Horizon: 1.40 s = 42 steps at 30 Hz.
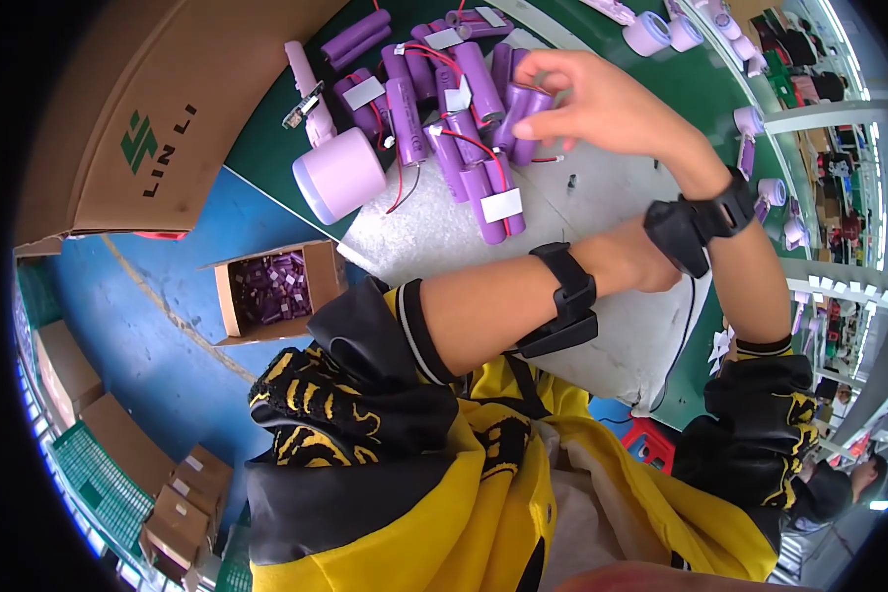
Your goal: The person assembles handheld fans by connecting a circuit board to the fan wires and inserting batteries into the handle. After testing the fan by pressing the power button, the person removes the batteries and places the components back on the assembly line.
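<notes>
A heap of purple cylindrical battery packs (405, 118), with red and black wires and white stickers, lies on a white foam sheet (405, 232) over the green table. At the heap's right edge, my right hand (602, 109) has its thumb and forefinger closed around a purple battery pack (531, 104). My left hand (646, 259) lies lower, over the sheet and behind my right wrist; its fingers are hidden. Left of the heap is a lilac device (340, 175) with a wide round head and a handle. A small circuit board (304, 107) shows beside that handle.
On the left stands a large cardboard carton (158, 109). An open box (229, 296) of purple cells sits on the blue floor. More lilac devices (647, 35) line the far right. A red stool (651, 444) is below the table; another person (829, 488) is at lower right.
</notes>
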### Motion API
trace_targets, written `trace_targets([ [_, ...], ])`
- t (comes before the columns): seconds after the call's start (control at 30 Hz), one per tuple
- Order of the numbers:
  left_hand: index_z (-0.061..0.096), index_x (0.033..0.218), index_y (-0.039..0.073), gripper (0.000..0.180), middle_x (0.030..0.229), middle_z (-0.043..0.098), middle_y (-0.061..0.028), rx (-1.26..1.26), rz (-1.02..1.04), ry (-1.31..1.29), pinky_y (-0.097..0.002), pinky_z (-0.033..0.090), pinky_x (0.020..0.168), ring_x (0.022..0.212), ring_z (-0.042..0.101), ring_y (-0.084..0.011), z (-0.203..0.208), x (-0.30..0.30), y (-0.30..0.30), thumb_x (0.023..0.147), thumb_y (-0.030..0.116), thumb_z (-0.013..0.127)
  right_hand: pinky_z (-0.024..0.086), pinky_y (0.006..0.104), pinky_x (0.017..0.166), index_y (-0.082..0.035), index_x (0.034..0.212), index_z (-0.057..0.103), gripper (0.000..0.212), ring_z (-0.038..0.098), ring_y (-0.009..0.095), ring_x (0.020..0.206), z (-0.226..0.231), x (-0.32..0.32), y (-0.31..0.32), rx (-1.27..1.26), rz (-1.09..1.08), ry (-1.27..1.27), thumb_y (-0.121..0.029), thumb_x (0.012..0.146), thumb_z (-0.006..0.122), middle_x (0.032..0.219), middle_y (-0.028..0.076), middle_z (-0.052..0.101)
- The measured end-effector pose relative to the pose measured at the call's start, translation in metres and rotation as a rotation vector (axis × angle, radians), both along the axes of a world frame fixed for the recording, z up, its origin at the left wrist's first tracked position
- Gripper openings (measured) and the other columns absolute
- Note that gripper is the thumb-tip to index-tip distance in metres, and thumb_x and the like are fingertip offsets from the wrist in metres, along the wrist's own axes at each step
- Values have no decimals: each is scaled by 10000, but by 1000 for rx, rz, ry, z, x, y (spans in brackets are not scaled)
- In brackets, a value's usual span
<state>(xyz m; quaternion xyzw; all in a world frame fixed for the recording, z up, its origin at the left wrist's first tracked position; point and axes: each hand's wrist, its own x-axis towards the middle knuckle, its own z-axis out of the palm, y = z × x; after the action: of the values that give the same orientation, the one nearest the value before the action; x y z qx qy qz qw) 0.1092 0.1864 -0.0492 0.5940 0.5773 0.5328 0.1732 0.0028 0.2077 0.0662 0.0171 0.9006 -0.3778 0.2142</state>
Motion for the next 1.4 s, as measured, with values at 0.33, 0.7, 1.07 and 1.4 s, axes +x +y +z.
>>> trace_targets([
  [0.33, 720, 856, 40, 116, 924, 697, -193, -292, -233, 101, -456, 548, 776, 892, 680, -372, 40, -16, -23, 768, 83, 657, 570, 309, 790, -28, 1279, 507, 407, 651, 212, 1005, 31, 63, 98, -571, -280, 218, -98, 908, 660, 1128, 96, 616],
  [0.7, 723, 829, 84, 78, 853, 708, -127, -252, -230, 132, -439, 544, 759, 843, 677, -341, 36, -21, -25, 792, 125, 669, 527, 378, 942, -17, 1289, 514, 390, 646, 265, 1018, -26, 77, 129, -858, -532, 109, -109, 931, 639, 1122, 109, 625],
  [1.07, 716, 865, 72, 92, 880, 707, -132, -273, -273, 60, -441, 536, 788, 873, 669, -338, 35, -24, -33, 795, 94, 660, 564, 387, 768, 5, 1053, 659, 445, 689, 255, 838, -21, 15, 179, 941, -615, 640, -372, 842, 766, 949, 114, 700],
  [1.4, 715, 899, 50, 116, 859, 704, -154, -224, -283, 21, -438, 535, 775, 841, 669, -358, 30, -30, -31, 809, 95, 657, 575, 289, 620, 28, 1094, 652, 611, 686, 184, 856, -44, 35, 219, 432, -897, 374, -419, 723, 841, 949, 131, 702],
])
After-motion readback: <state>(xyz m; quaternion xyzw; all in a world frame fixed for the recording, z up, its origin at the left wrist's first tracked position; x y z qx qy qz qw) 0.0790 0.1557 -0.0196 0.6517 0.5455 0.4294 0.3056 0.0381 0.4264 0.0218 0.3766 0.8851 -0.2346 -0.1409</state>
